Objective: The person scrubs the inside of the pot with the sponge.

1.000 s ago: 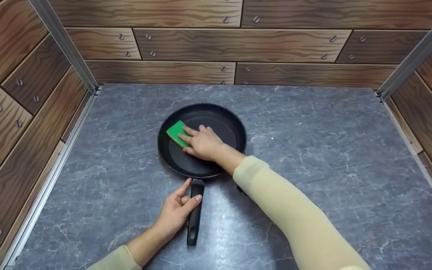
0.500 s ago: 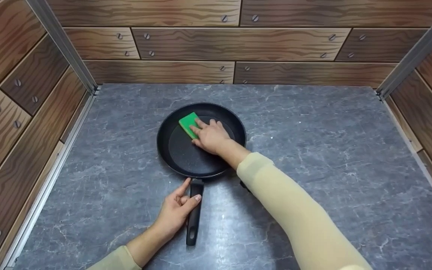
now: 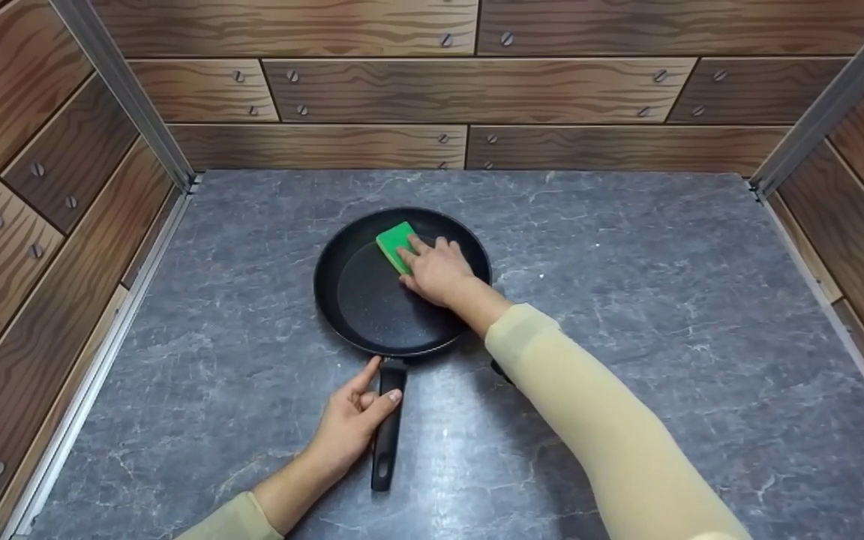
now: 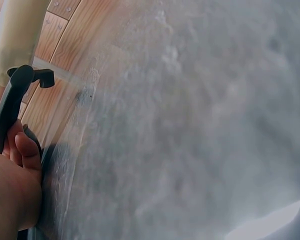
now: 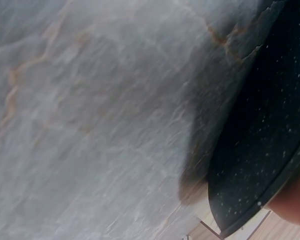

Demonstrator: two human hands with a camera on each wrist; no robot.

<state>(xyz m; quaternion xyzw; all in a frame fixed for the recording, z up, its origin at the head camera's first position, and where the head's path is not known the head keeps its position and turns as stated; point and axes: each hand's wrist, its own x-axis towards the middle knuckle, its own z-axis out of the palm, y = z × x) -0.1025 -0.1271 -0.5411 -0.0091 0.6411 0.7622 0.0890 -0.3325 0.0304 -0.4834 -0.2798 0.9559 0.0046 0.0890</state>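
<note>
Sponge (image 3: 394, 244) and pan (image 3: 372, 300) are the work: one of each, on the grey counter (image 3: 627, 315). My left hand (image 3: 353, 422) curls thumb and fingers round the one black handle (image 3: 385, 431), forefinger pointing at the rim. Beyond and to its right, my right hand (image 3: 438, 271) presses the green sponge flat under straight fingers, at the pan's far side. I judge the sponge soft and light, the pan rigid, heavy and slick, best held by its handle.

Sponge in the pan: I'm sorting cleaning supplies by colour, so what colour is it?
Bright green sponge, clearest in the head view.
</note>
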